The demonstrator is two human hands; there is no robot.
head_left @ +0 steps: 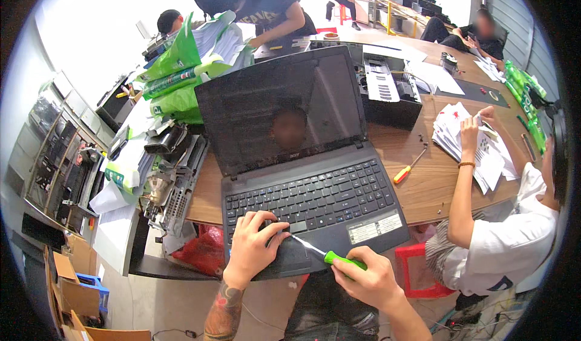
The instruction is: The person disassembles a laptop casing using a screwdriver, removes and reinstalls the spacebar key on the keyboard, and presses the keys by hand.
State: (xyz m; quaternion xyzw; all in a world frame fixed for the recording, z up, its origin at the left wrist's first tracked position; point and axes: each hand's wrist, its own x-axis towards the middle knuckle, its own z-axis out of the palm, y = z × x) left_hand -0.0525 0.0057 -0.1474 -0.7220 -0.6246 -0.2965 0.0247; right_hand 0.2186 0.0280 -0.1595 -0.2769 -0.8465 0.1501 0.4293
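Observation:
A black laptop point(315, 241) lies opened in front of me, its dark screen point(281, 108) tilted back. My right hand point(369, 280) grips a screwdriver point(345, 261) by its bright green handle. The metal shaft points left over the palm rest, its tip close to my left fingers. My left hand point(257, 244) rests at the front left of the keyboard point(308, 199), thumb and fingers drawn together. What they pinch, if anything, is hidden. Beside those fingers a greyish strip point(298, 226) shows in the front row of keys.
Another screwdriver point(410, 167), yellow and red, lies right of the laptop on the wooden table point(445, 165). Green paper packs point(175, 81) and opened machine parts point(169, 180) crowd the left. Behind the screen stands a device point(390, 93). At right, a person in white handles papers point(478, 150).

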